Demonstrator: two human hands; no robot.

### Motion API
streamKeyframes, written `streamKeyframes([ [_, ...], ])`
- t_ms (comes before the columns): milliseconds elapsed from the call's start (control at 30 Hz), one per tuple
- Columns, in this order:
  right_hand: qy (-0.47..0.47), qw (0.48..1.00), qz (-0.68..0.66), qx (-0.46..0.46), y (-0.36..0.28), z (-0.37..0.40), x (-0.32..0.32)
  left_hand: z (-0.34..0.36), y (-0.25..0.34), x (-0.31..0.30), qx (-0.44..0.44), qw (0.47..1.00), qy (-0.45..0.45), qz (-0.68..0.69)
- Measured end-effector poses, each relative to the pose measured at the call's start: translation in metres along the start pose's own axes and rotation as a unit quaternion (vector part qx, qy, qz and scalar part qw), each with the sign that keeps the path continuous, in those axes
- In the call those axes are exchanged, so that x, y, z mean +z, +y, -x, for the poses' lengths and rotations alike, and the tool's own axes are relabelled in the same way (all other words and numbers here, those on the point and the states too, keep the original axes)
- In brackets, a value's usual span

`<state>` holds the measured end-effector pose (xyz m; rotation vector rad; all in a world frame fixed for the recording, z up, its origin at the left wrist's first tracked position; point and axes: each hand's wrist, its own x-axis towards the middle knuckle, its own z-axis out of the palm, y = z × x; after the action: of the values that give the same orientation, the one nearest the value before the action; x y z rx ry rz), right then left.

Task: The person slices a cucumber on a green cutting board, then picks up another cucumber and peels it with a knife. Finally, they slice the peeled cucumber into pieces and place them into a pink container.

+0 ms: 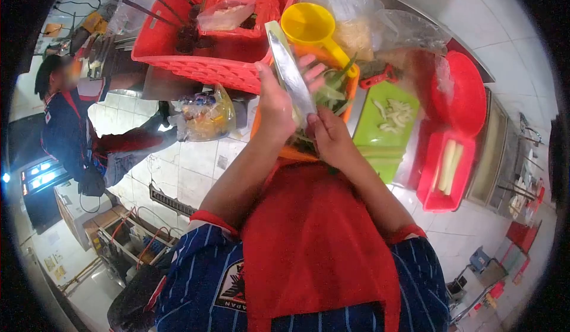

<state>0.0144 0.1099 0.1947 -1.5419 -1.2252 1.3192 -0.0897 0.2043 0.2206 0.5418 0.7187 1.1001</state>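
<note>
My left hand [279, 97] is wrapped behind a long pale vegetable stalk [272, 28], its thumb on one side and its fingers on the other. In my right hand [331, 133] is a knife, closed in the fingers near the handle. Its broad shiny blade [290, 70] lies along the stalk and hides much of it. Below both hands stands an orange bin [350, 97] holding green leafy peelings [332, 91]. A yellow scoop [307, 23] rests at the bin's far side, its handle reaching over the rim.
On the right, a green cutting board [371, 133] carries cut pale pieces [395, 115]. Beyond it are a red tub [424, 192] of pale stalks and a round red basin [466, 94]. A red crate [178, 65] stands far left; another person [68, 124] is at left.
</note>
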Motion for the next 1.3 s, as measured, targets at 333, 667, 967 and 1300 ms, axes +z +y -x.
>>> streamKeyframes([
  [333,0.026,0.975,-0.193,0.106,-0.011,0.010,0.009,-0.011,-0.007,-0.009,-0.036,0.998,-0.054,-0.005],
  [667,0.081,0.967,-0.188,0.149,-0.028,0.016,0.023,-0.019,-0.006,-0.018,-0.096,0.990,-0.094,0.053],
  [967,0.154,0.974,-0.148,0.077,-0.029,0.017,0.046,-0.021,-0.011,-0.022,-0.130,0.981,-0.117,0.078],
  [1300,0.236,0.970,-0.006,0.054,-0.014,0.017,0.065,-0.001,-0.010,-0.047,-0.162,0.964,-0.209,0.040],
])
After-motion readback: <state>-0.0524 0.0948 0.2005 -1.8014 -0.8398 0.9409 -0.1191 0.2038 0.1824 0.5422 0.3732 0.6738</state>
